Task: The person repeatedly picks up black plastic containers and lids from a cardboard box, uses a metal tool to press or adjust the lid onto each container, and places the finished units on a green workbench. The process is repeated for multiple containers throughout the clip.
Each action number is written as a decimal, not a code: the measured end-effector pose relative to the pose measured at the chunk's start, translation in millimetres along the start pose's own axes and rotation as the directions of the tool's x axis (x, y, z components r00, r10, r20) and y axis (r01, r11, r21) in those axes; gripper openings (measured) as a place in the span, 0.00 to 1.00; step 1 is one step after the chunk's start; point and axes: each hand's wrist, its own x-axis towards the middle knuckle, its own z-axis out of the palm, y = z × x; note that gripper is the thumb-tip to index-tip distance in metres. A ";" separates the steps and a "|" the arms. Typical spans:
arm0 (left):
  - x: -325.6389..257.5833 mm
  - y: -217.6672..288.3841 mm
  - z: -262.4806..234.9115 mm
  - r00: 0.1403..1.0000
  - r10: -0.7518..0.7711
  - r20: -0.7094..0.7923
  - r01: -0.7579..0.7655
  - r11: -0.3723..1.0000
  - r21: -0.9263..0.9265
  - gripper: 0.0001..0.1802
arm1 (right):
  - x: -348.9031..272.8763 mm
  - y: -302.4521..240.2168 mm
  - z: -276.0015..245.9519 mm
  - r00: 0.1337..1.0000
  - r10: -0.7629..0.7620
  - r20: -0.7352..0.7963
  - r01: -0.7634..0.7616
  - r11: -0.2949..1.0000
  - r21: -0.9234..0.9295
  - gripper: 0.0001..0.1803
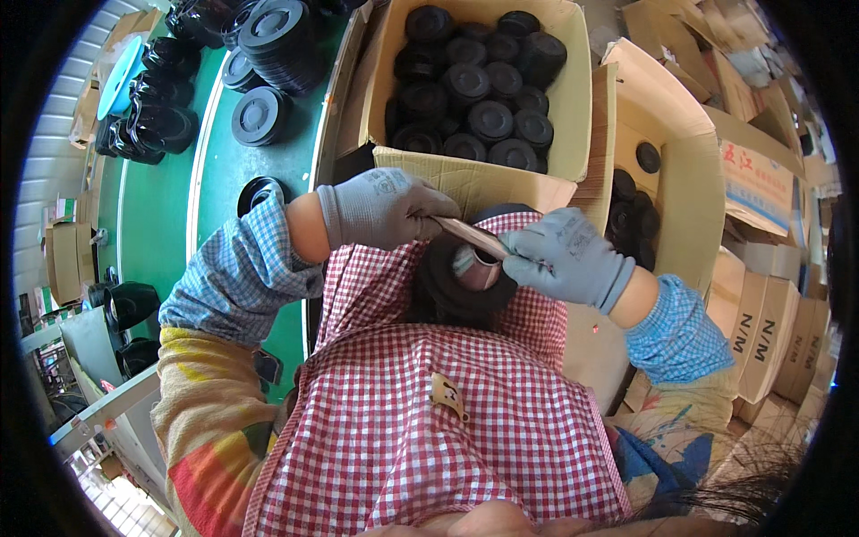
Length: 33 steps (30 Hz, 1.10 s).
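Grey knit covers both my hands, and small dark print marks the back of each glove, too small to read. Bold red characters stand on a carton (756, 188) at the far right, above smaller lines of print and a blue band; the brown cartons (761, 336) below it carry large black letters, turned with their slanted sides.

My left grip (380, 208) is pinched together on one end of a thin, pale brown strip (471, 237), and my right grip (568, 257) is clamped on the other. The strip is in front of me, above my lap, its long axis slanting from upper left down to lower right, one end pointing at each hand. It crosses over a black ring (436, 279) that sits against my red-checked apron (438, 385), its opening showing below the strip; I cannot tell whether the two touch.

Beyond my hands, an open box (479, 179) holds many round black discs (490, 120), and a second box (693, 183) beside it to the right holds a few more. On my left, the green desk (148, 228) carries a stack of black lids (274, 36), with a single lid (259, 116) lying flat just beside it.
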 end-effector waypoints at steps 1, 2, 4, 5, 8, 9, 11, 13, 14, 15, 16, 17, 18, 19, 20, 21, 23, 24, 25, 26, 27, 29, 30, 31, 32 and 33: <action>-1.7 3.1 -0.9 1.000 -0.009 -0.009 0.009 1.000 -0.011 0.14 | 0.9 2.5 5.4 0.999 -0.018 -0.029 0.019 0.999 0.034 0.15; -4.0 6.7 0.0 0.999 -0.025 -0.020 0.025 0.999 -0.025 0.13 | 1.7 6.4 10.8 0.998 -0.040 -0.054 0.044 0.997 0.070 0.15; -6.4 12.9 -0.6 0.998 -0.042 -0.051 0.041 0.999 -0.021 0.13 | 5.0 14.0 18.3 0.991 -0.093 -0.101 0.105 0.987 0.120 0.15; -4.0 10.4 0.6 0.997 -0.070 -0.020 0.069 0.996 -0.054 0.14 | 5.6 16.2 21.0 0.985 -0.118 -0.125 0.134 0.982 0.131 0.17; 6.9 -3.0 9.2 0.988 -0.153 0.035 0.155 0.984 -0.083 0.19 | 9.5 8.9 26.3 0.968 -0.126 -0.217 0.146 0.986 0.078 0.27; 12.0 -9.0 13.4 0.983 -0.181 0.042 0.185 0.977 -0.108 0.19 | 10.5 5.2 28.2 0.960 -0.122 -0.251 0.138 0.989 0.046 0.31; 21.3 -21.6 20.1 0.970 -0.235 0.060 0.241 0.958 -0.156 0.20 | 11.4 3.3 30.8 0.977 -0.083 -0.195 0.094 0.994 0.049 0.36; 27.6 -35.4 26.2 0.983 -0.184 -0.012 0.177 0.962 -0.210 0.21 | 15.8 -3.6 30.7 0.977 -0.101 -0.190 0.108 0.994 0.025 0.36; 31.9 -39.3 26.6 0.985 -0.171 -0.022 0.163 0.965 -0.204 0.21 | 17.1 -9.0 30.9 0.991 -0.080 -0.105 0.089 0.993 0.083 0.36; 37.6 -42.9 27.2 0.987 -0.156 -0.029 0.148 0.969 -0.196 0.21 | 17.5 -17.7 32.7 0.993 -0.074 -0.092 0.083 0.992 0.091 0.36; 48.0 -51.8 36.4 0.987 -0.137 -0.081 0.121 0.977 -0.176 0.22 | 18.3 -28.1 35.4 0.995 -0.069 -0.078 0.076 0.992 0.099 0.36; 65.3 -50.6 34.5 0.987 -0.158 -0.019 0.152 0.971 -0.183 0.23 | 21.4 -37.7 38.0 0.996 -0.054 -0.070 0.061 0.993 0.105 0.36; 81.4 -45.8 34.3 0.982 -0.187 0.037 0.191 0.963 -0.191 0.23 | 28.2 -49.3 41.1 0.992 -0.053 -0.117 0.073 0.983 0.170 0.36; 88.8 -43.2 33.6 0.972 -0.215 0.093 0.230 0.953 -0.197 0.23 | 35.7 -59.4 44.0 0.985 -0.050 -0.164 0.088 0.968 0.235 0.36; 89.3 -43.9 33.2 0.974 -0.214 0.071 0.225 0.928 -0.295 0.23 | 41.7 -62.9 43.5 0.988 -0.049 -0.144 0.076 0.978 0.195 0.37; 93.1 -49.4 36.4 0.978 -0.204 0.050 0.207 0.899 -0.385 0.23 | 47.1 -52.1 44.8 0.985 -0.040 -0.171 0.099 0.931 0.352 0.38; 93.1 -86.6 53.6 0.995 -0.020 -0.098 -0.014 0.941 -0.339 0.22 | 54.0 -23.7 52.0 0.977 -0.011 -0.211 0.145 0.762 0.632 0.40; 80.8 -78.0 54.0 0.931 -0.114 -0.346 -0.068 0.879 -0.472 0.22 | 48.7 -20.3 51.7 0.978 0.031 -0.208 0.152 0.579 0.801 0.44; 64.9 -61.5 61.3 0.797 -0.245 -0.552 -0.152 0.803 -0.576 0.22 | 43.8 -16.5 53.1 0.978 0.060 -0.197 0.163 0.358 0.919 0.48; 52.6 -48.2 69.9 0.754 -0.023 -0.656 -0.326 0.854 -0.405 0.21 | 39.4 -15.8 53.9 0.980 0.084 -0.179 0.169 0.111 0.979 0.52; 39.2 -36.4 77.8 0.676 0.202 -0.708 -0.479 0.851 -0.215 0.21 | 39.1 -16.3 54.2 0.982 0.088 -0.167 0.159 0.090 0.983 0.55; 17.9 8.5 84.5 0.563 0.521 -0.642 -0.626 0.776 0.080 0.20 | 42.9 -18.4 49.9 0.986 0.107 -0.126 0.120 0.060 0.991 0.59; 7.4 42.2 83.9 0.565 0.609 -0.557 -0.634 0.752 0.179 0.19 | 45.5 -18.6 49.2 0.990 0.097 -0.102 0.098 0.041 0.994 0.61; 14.8 64.1 81.6 0.635 0.600 -0.487 -0.589 0.784 0.199 0.17 | 46.2 -18.8 49.1 0.991 0.082 -0.106 0.104 0.032 0.994 0.62; 22.4 85.5 80.8 0.704 0.578 -0.412 -0.531 0.814 0.236 0.16 | 46.9 -17.3 52.7 0.992 0.056 -0.112 0.112 0.014 0.994 0.62; 32.0 77.6 91.4 0.700 0.588 -0.405 -0.523 0.809 0.270 0.15 | 48.8 -16.6 51.8 0.992 0.038 -0.117 0.117 0.002 0.993 0.63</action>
